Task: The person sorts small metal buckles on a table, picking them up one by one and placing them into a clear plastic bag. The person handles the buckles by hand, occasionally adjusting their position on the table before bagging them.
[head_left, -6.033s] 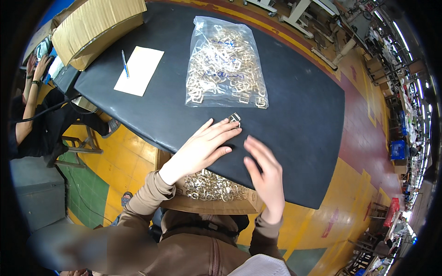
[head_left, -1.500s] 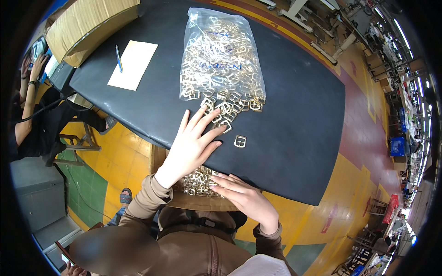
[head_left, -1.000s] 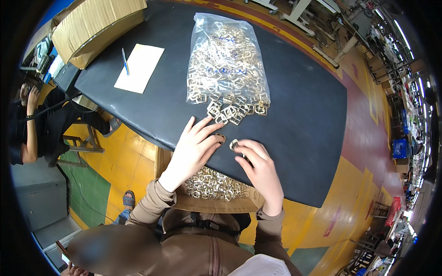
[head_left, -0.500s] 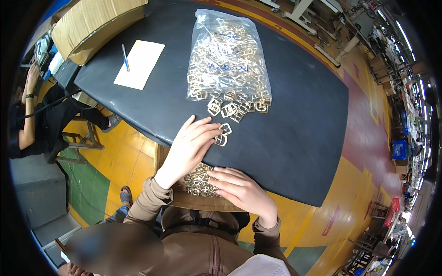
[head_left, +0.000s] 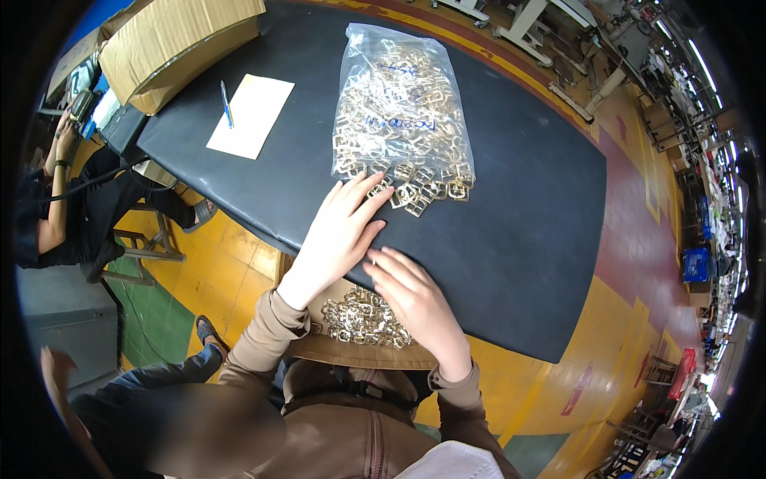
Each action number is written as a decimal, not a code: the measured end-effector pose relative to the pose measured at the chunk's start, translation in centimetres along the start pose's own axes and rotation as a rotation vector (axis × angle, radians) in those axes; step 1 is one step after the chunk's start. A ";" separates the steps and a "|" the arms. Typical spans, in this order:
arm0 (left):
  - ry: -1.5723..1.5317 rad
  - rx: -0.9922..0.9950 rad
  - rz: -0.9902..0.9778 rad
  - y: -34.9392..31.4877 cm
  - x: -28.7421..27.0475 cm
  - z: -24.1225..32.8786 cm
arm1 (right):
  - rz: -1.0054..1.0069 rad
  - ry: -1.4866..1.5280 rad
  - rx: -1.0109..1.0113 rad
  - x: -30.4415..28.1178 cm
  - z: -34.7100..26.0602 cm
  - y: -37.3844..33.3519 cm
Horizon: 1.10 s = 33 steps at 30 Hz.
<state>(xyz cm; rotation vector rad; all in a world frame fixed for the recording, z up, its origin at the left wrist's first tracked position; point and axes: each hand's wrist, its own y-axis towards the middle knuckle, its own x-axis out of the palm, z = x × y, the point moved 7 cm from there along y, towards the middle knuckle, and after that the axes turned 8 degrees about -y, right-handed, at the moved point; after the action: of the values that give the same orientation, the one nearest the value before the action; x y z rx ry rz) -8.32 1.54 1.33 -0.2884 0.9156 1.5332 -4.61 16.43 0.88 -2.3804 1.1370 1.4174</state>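
Gold-coloured metal buckles (head_left: 415,195) spill from the mouth of a clear plastic bag (head_left: 399,104), which is full of the same buckles and lies on the dark table (head_left: 511,239). My left hand (head_left: 343,223) stretches over the table with its fingers apart, fingertips on the left side of the spilled buckles. Its fingers partly cover one buckle. At the near table edge, my right hand (head_left: 419,303) has its fingers extended; whether a buckle lies beneath them is hidden. Below it, a heap of gold buckles (head_left: 363,319) fills an open cardboard box (head_left: 339,351) against my body.
White paper (head_left: 259,112) with a blue pen (head_left: 227,105) lies at the left of the table. A large cardboard box (head_left: 179,48) stands at the far left corner. Someone sits on a stool (head_left: 152,247) at left; another person is close at lower left.
My left hand has moved forward to the spilled buckles. My right hand has risen from the box toward the table edge. Two loose buckles beside my left hand no longer show there.
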 end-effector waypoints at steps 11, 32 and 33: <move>-0.183 0.084 -0.198 -2.4 -0.3 0.9 | 0.048 0.200 0.107 -4.1 0.0 -3.6; 0.023 0.059 -0.088 0.1 1.5 0.9 | -0.091 0.104 0.053 -2.8 -0.6 -5.7; 0.003 0.049 -0.110 -0.3 1.3 0.9 | -0.031 0.122 0.081 -3.5 -0.3 -5.8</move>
<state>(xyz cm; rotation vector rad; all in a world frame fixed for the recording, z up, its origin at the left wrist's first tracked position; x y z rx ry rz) -8.02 3.07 0.91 -0.3006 0.9233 1.4079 -1.42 22.24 2.49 -2.4452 1.1570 1.2083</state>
